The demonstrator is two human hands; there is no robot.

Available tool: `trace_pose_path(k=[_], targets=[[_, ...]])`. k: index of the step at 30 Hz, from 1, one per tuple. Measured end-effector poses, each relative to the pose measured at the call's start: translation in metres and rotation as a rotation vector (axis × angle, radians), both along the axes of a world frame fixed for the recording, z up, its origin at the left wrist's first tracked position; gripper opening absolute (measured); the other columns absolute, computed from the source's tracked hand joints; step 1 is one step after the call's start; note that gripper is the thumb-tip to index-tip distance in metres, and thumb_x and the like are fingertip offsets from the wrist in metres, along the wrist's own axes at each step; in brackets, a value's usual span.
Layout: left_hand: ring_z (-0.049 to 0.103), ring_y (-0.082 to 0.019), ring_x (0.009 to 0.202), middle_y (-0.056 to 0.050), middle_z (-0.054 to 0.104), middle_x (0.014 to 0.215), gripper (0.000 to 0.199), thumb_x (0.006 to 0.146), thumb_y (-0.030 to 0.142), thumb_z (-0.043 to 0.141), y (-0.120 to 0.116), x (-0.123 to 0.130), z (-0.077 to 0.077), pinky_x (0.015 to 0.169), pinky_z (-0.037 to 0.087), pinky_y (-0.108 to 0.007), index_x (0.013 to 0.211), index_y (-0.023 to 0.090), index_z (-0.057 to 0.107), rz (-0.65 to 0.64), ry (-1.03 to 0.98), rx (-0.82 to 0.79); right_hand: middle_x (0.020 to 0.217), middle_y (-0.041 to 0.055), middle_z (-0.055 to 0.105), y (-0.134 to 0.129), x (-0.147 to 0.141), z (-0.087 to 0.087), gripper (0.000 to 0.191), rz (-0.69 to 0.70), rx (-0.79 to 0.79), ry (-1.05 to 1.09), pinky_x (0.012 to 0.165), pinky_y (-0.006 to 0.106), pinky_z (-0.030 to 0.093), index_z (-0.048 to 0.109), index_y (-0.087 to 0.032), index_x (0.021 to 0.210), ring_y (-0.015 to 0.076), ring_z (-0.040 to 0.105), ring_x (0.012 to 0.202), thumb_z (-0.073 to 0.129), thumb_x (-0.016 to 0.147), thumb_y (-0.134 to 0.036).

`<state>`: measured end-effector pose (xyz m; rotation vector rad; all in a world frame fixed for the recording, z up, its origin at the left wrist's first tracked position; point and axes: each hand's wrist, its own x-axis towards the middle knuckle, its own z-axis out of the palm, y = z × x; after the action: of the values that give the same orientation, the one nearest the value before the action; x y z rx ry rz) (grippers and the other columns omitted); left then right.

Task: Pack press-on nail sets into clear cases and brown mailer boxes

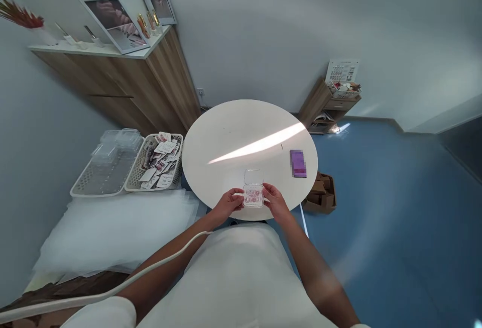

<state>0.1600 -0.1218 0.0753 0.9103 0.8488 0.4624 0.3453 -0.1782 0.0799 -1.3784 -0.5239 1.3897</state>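
Note:
Between my two hands is a small clear plastic case (253,198) with its lid (253,176) raised on the far side. Inside it lie two rows of pink press-on nails. My left hand (230,202) grips the left edge of the case, fingers and thumb closed on it. On the opposite edge my right hand (274,201) pinches the case in the same way. Both hands are over the near part of a round white table (241,132). A purple item, blurred in the picture, (298,163) lies on the table to the right.
To the left, a white basket (178,165) holds many packs and cards, beside another basket (81,185) with clear plastic boxes (113,144). White sheets (124,222) lie in front. A cardboard box (329,202) stands on the floor at right. A white cable (150,267) crosses my left arm.

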Motion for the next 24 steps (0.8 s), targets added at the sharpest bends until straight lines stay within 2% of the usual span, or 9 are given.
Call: trace_pose_path(k=[6,11,19,24], targets=[[0.052,-0.008,0.058,0.002,0.058,0.069,0.039,0.065,0.041,0.067,-0.006,-0.008,0.009,0.064,0.041,-0.024,0.093,0.019,0.052,-0.046,-0.024,0.0,0.107,0.0033,0.059,-0.003,-0.003,0.017,0.039,0.096,0.016,-0.006,0.072,0.032,0.049,0.056,-0.027,0.104,0.017,0.058,0.09,0.061,0.067,-0.04],[0.054,-0.008,0.061,0.001,0.06,0.071,0.036,0.066,0.039,0.067,-0.009,-0.008,0.013,0.069,0.042,-0.026,0.093,0.02,0.052,-0.072,-0.059,-0.013,0.109,0.0032,0.058,-0.008,-0.004,0.03,0.041,0.054,0.057,-0.004,0.07,0.033,0.05,0.055,-0.029,0.106,0.0175,0.058,0.089,0.062,0.067,-0.04],[0.054,-0.008,0.059,-0.001,0.06,0.072,0.04,0.063,0.039,0.069,-0.019,-0.003,0.017,0.067,0.043,-0.027,0.092,0.018,0.052,-0.08,-0.098,-0.089,0.096,0.0034,0.064,-0.019,0.001,0.036,0.029,-0.013,0.044,0.038,0.064,0.029,0.049,0.062,-0.024,0.089,0.0155,0.06,0.076,0.063,0.064,-0.039],[0.054,-0.008,0.059,-0.001,0.061,0.073,0.039,0.062,0.036,0.071,-0.024,0.0,0.02,0.066,0.044,-0.026,0.092,0.018,0.052,-0.056,-0.135,-0.157,0.099,0.007,0.064,-0.026,0.004,0.042,0.027,-0.037,0.055,0.119,0.071,0.032,0.049,0.062,-0.02,0.086,0.0187,0.061,0.084,0.058,0.069,-0.04]])
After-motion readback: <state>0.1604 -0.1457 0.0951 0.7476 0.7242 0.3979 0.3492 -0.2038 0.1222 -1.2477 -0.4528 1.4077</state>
